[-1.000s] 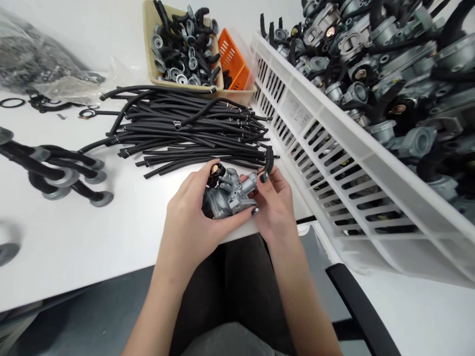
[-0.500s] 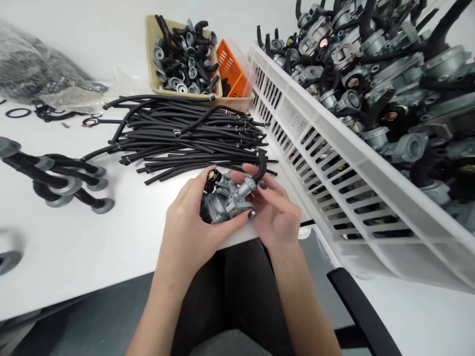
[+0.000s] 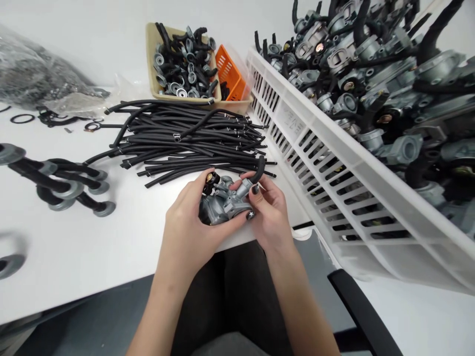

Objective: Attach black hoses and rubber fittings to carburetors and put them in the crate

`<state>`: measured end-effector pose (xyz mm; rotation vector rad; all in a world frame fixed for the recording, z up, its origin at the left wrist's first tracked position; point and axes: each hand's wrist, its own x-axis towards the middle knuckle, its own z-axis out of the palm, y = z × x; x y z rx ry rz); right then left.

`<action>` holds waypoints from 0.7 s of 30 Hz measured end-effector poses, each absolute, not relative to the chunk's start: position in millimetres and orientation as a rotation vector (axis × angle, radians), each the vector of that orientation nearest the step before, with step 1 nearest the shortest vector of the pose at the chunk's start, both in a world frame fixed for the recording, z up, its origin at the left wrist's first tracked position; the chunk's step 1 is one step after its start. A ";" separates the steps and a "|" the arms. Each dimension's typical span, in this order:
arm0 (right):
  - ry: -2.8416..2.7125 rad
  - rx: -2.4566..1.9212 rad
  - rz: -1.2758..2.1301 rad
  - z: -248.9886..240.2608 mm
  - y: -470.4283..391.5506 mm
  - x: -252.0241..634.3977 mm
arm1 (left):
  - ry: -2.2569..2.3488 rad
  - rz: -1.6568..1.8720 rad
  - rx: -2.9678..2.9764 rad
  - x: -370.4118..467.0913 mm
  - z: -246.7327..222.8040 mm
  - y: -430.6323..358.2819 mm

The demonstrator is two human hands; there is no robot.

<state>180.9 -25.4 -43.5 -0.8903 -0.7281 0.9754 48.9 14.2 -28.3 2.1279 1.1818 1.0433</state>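
Note:
A grey metal carburetor (image 3: 223,205) is held between both hands above the table's front edge. My left hand (image 3: 195,212) wraps round its left side, thumb along the lower front. Around the metal neck at its right, the thumb and fingers of my right hand (image 3: 269,207) are closed. A short bent black rubber tube (image 3: 258,170) rises from that neck, and a black fitting with a brass centre (image 3: 211,180) shows at the upper left. Just behind lies a pile of black hoses (image 3: 185,133).
On the right stands a white slatted crate (image 3: 326,163) heaped with carburetors. Behind the hoses are a beige bin (image 3: 151,64) of capped tubes and an orange basket (image 3: 226,66). More capped tubes (image 3: 52,183) and a plastic bag (image 3: 33,69) are at left.
My right thumb and fingers have closed in on the carburetor's neck, and the bent tube now leans a little differently. The left hand keeps its hold.

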 end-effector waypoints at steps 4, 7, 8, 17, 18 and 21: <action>-0.724 -0.911 0.961 -44.4 -25.2 181.0 | 1.168 1.047 2.131 49.5 -28.5 14.9; -0.700 -0.927 0.966 -43.0 -25.0 180.6 | 1.169 1.046 2.126 49.1 -28.1 15.0; -0.688 -0.930 0.970 -42.3 -24.9 180.4 | 1.169 1.044 2.123 48.9 -27.8 14.9; -0.615 -0.936 0.974 -37.9 -24.1 178.0 | 1.157 1.040 2.156 49.3 -26.8 13.5; -0.615 -0.938 0.962 -37.8 -24.1 177.6 | 1.151 1.040 2.167 49.6 -26.8 13.3; -0.630 -0.946 0.943 -37.1 -23.9 176.9 | 1.144 1.028 2.175 50.3 -26.5 12.9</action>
